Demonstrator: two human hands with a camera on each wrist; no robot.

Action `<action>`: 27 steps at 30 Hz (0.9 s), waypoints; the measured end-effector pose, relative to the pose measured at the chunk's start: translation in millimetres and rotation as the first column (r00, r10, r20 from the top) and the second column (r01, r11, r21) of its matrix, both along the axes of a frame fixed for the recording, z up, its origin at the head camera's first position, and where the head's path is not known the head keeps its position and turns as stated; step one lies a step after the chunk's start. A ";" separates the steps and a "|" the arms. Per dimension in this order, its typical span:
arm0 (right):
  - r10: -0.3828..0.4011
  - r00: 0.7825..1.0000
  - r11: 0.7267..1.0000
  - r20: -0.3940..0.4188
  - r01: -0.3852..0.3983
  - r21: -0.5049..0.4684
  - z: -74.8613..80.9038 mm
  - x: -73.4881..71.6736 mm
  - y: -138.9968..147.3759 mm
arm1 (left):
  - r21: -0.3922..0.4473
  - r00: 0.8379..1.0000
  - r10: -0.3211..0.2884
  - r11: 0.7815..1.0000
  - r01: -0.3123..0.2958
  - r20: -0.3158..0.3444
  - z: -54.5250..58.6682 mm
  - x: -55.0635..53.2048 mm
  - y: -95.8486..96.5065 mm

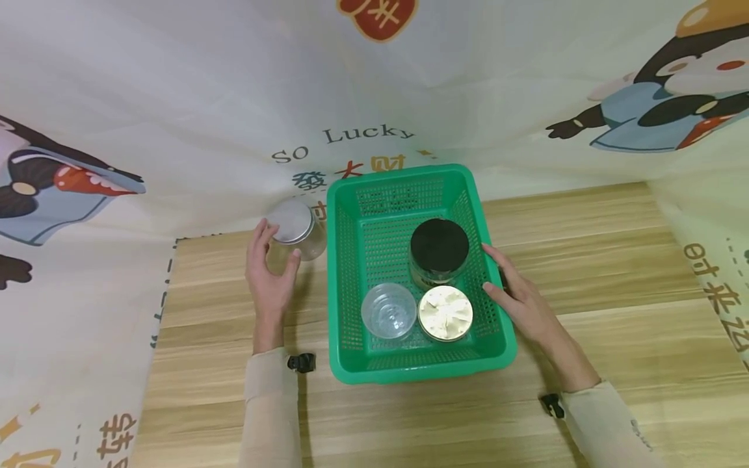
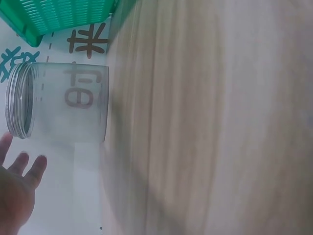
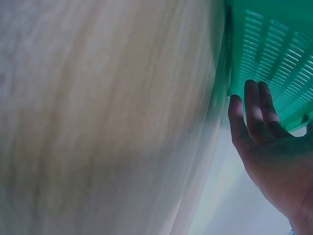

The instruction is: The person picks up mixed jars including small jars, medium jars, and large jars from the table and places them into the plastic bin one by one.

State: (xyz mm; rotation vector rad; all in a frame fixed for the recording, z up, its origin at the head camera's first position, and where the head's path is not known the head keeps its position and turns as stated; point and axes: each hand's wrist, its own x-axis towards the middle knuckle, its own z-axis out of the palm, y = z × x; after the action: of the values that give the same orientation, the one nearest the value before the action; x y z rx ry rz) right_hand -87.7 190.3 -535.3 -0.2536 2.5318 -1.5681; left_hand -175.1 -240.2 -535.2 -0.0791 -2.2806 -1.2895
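Note:
In the head view my left hand is at a clear jar with a silver lid, left of the green basket. Its thumb and fingers are spread around the jar's near side. The left wrist view shows the fingertips close to the lid end. My right hand rests at the right rim of the green basket, thumb over the rim. Its fingers extend fairly straight along the outer wall in the right wrist view.
Inside the basket stand a jar with a black lid, a clear round container and a container with a shiny gold top. A wooden table lies beneath. A printed white sheet hangs behind and at the sides.

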 end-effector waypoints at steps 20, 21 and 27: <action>-0.011 1.000 1.000 0.006 0.011 -0.011 -1.2 1.4 -0.7 | 0.103 0.998 -0.045 0.994 0.041 0.039 12.4 -1.3 9.6; -0.011 1.000 1.000 0.005 0.011 -0.011 -1.1 1.2 -0.7 | 0.111 0.998 -0.049 0.993 0.044 0.041 17.3 0.0 12.3; 0.000 1.000 1.000 -0.015 0.000 -0.013 -1.8 0.9 -1.1 | 0.132 0.997 -0.061 0.990 0.054 0.047 27.6 -0.2 17.5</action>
State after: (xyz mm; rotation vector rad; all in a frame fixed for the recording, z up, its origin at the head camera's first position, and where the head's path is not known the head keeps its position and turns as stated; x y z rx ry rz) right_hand -86.8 189.2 -537.2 -0.2681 2.5341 -1.5890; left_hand -175.3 -222.7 -507.6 -0.0676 -2.2443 -1.4831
